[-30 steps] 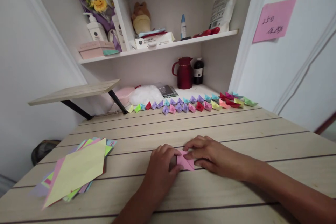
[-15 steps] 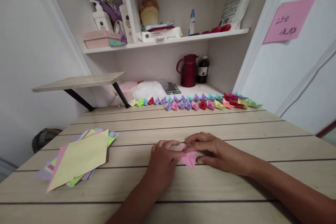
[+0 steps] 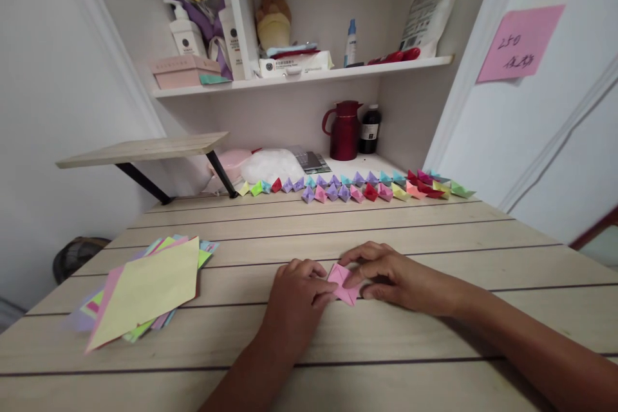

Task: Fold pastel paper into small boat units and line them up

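A small piece of folded pink paper [image 3: 344,294] lies on the table, square with crease lines and one corner towards me. My left hand [image 3: 300,293] has its fingers curled, with thumb and index fingertip at the paper's left edge. From the other side my right hand [image 3: 386,277] presses a fingertip onto the paper's right part and holds it against the tabletop. Its thumb rests on the wood by the right corner. Farther back stand rows of small folded paper boats [image 3: 370,192] in several colours.
On the left lies a stack of coloured paper sheets [image 3: 149,290], a yellow one on top. Behind it a small raised wooden stand [image 3: 145,149] has black legs. A dark red jug [image 3: 344,132] and a dark bottle [image 3: 370,132] stand under the shelf [image 3: 357,72].
The pink paper lies flatter, showing a squarer outline and more of its upper face. My right fingers have shifted slightly right, and my left fingertips have drawn back a little to its edge.
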### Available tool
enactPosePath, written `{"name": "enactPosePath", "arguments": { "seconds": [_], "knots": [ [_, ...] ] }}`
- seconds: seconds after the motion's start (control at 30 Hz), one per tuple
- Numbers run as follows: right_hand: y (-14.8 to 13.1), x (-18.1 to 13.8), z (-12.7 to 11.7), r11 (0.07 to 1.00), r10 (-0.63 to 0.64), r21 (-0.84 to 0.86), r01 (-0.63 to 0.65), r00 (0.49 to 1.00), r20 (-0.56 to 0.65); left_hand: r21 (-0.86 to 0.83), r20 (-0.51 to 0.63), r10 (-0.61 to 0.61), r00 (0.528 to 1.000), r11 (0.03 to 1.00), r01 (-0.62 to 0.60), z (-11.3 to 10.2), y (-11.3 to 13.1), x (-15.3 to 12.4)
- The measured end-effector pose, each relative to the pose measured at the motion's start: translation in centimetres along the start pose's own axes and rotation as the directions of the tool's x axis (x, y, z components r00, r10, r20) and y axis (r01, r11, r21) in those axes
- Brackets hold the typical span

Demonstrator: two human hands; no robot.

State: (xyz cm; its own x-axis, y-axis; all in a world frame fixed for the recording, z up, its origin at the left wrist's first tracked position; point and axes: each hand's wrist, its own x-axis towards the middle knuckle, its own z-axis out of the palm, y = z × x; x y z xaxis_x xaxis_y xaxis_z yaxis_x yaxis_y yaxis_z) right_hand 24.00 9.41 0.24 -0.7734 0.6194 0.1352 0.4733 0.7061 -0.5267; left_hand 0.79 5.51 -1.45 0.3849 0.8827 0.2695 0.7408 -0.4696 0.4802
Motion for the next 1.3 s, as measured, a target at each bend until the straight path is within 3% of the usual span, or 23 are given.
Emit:
{"name": "enactPosePath", "arguments": {
  "seconds": [0.2, 0.33, 0.53, 0.67, 0.87, 1.13, 1.3],
  "knots": [
    [0.3, 0.3, 0.2, 0.999, 0.020, 0.040, -0.019, 1.000, -0.022, -0.099, 0.019, -0.106, 0.994, 0.989, 0.107, 0.2, -0.2, 0.1],
    [0.3, 0.6, 0.9, 0.999, 0.034, 0.029, -0.031, 0.994, -0.105, -0.129, 0.032, -0.160, 0.987, 0.978, 0.163, 0.2, 0.0, 0.6],
    [0.1, 1.5, 1.9, 0.993, 0.101, 0.074, -0.087, 0.970, -0.221, -0.108, -0.033, -0.162, 0.986, 0.982, 0.158, 0.7, 0.6, 1.3],
    [0.4, 1.2, 1.1, 0.992, 0.063, 0.115, -0.045, 0.985, -0.160, -0.102, -0.018, -0.122, 0.992, 0.988, 0.120, 0.5, 0.7, 1.3],
    [0.7, 0.2, -0.5, 0.991, -0.004, 0.132, 0.004, 1.000, -0.006, -0.191, 0.018, -0.188, 0.982, 0.963, 0.188, -0.1, 0.0, 1.6],
    [-0.3, 1.2, 1.2, 0.992, -0.122, -0.050, 0.118, 0.989, -0.085, -0.231, 0.016, -0.178, 0.984, 0.957, 0.177, 0.1, -0.3, 1.7],
    [-0.4, 1.5, 1.7, 0.993, -0.092, -0.090, 0.081, 0.987, -0.130, -0.234, -0.008, -0.173, 0.985, 0.958, 0.166, 0.2, -0.2, 1.6]
  ]
}}
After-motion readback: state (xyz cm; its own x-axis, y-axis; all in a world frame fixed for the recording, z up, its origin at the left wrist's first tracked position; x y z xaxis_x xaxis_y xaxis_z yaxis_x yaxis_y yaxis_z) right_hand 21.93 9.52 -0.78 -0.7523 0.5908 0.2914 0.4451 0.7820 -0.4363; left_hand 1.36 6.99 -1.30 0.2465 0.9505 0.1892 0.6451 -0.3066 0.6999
